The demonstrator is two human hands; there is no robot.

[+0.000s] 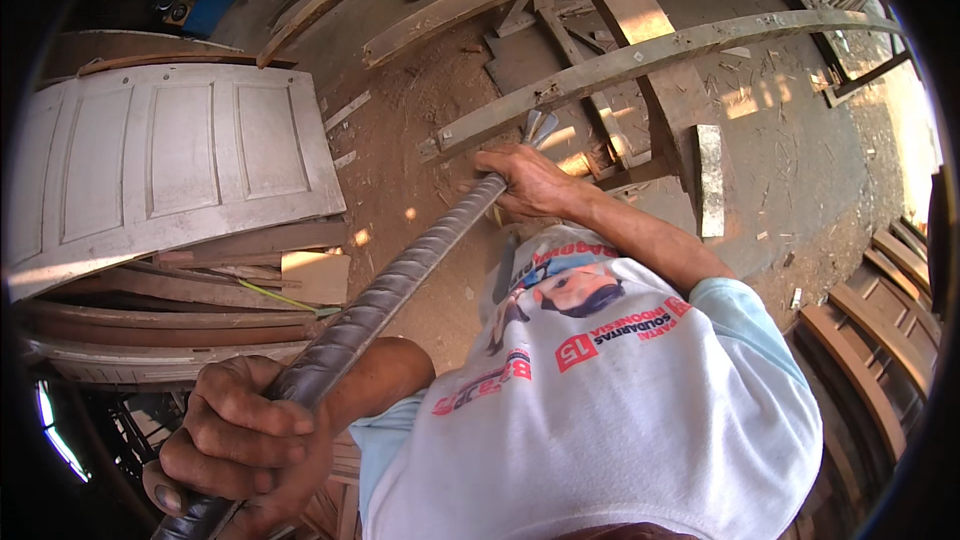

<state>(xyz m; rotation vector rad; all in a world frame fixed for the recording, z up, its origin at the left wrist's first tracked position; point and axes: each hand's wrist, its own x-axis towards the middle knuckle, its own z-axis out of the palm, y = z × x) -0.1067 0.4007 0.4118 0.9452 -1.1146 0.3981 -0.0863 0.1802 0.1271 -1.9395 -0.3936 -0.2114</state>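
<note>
Currently L hand (245, 435) clenches the dark wrapped bar (395, 278) at its near end, R hand (535, 180) grips nr its forked tip (546, 127), just beside the long beam (622, 64); prob lining up a pry, next move seemingly needing careful tip placement w/ firm hold

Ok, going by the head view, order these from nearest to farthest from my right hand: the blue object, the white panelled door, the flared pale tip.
1. Flared pale tip: just beyond your right hand, in line with the dark ridged bar.
2. White panelled door: to the left.
3. Blue object: farthest, in the upper left background.
</note>
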